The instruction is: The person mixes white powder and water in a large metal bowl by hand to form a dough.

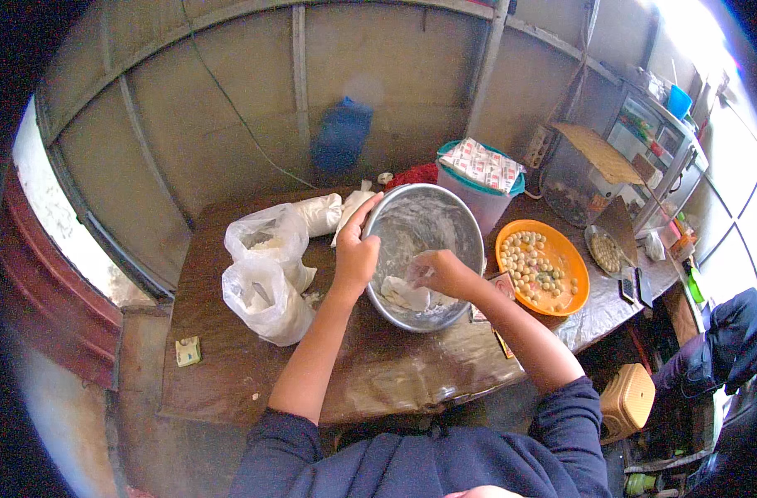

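A deep metal pot (pixel 425 218) tilts towards me on the table, its inner wall smeared with white powder. My left hand (pixel 357 255) grips its left rim, thumb on the near side and fingers along the outside. Inside the pot, my right hand (pixel 444 274) bends over a soft white dough-like mass (pixel 406 292). Its fingertips look floury and are partly blurred, so whether they pinch the mass is unclear. To the left stand two open plastic bags of white powder (pixel 269 305), one behind the other.
An orange basin (pixel 581 292) of small pale balls stands right of the pot. Behind it are a lidded plastic bucket (pixel 472 202) and a glass-fronted cabinet (pixel 658 149). Phones (pixel 634 286) lie near the right edge. A plastic stool (pixel 630 398) and a person's leg (pixel 696 361) are beyond.
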A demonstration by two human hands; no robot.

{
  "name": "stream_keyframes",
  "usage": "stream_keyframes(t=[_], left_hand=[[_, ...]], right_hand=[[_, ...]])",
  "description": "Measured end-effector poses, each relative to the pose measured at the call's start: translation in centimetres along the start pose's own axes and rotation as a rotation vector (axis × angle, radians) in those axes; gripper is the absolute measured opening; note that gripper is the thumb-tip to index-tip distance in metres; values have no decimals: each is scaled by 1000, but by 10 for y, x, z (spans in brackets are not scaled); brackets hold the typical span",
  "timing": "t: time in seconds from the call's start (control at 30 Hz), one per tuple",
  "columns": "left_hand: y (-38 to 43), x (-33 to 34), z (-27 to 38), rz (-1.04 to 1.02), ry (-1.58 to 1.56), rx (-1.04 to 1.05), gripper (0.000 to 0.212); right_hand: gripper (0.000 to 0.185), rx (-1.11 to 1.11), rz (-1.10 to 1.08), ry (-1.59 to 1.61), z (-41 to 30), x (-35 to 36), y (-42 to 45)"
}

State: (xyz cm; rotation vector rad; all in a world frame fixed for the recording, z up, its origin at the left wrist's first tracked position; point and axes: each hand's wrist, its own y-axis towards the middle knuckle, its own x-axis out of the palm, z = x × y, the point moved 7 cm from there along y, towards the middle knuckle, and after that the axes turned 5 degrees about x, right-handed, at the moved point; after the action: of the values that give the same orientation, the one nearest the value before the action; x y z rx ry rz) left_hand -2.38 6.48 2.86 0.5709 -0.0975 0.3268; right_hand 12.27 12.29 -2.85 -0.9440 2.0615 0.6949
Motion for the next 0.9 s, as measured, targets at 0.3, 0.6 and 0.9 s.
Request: stream_keyframes(t=[0.3, 0.6, 0.9], left_hand=[[0, 2, 1, -16, 26, 27, 63], [0, 1, -1, -21, 1, 16, 65], [3, 2, -8, -12, -22, -15, 65]], right_hand=[[42, 184, -379, -131, 24, 17, 26], [47, 120, -368, -606, 34, 50, 35], [34, 112, -490, -630, 47, 60, 37]])
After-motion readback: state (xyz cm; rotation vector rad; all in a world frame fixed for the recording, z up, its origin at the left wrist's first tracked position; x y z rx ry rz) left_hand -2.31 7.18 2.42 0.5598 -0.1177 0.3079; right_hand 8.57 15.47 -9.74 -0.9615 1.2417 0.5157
